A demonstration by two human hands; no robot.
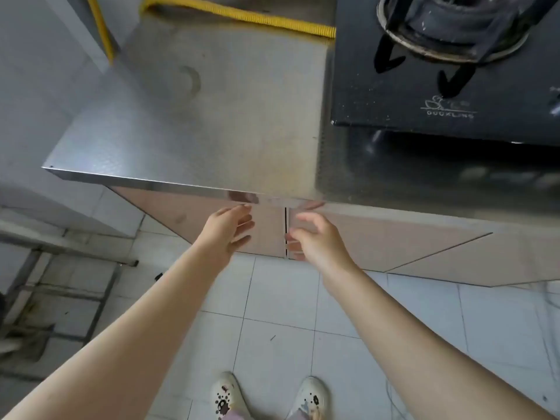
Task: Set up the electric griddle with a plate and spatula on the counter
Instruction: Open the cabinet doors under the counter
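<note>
A bare steel counter point(194, 116) fills the upper middle of the head view. No griddle, plate or spatula shows. Below its front edge are two pinkish cabinet doors point(269, 234), closed, with a thin dark gap between them. My left hand point(227, 231) is spread open in front of the left door, just under the counter edge. My right hand point(318, 237) is open in front of the right door, fingers curled near the gap. Neither hand holds anything.
A black gas stove point(439, 95) with a burner stands on the counter at the right. A yellow corrugated hose point(242, 16) runs along the back wall. A metal rack point(60, 283) stands on the tiled floor at the left. My shoes point(266, 395) are near the cabinet.
</note>
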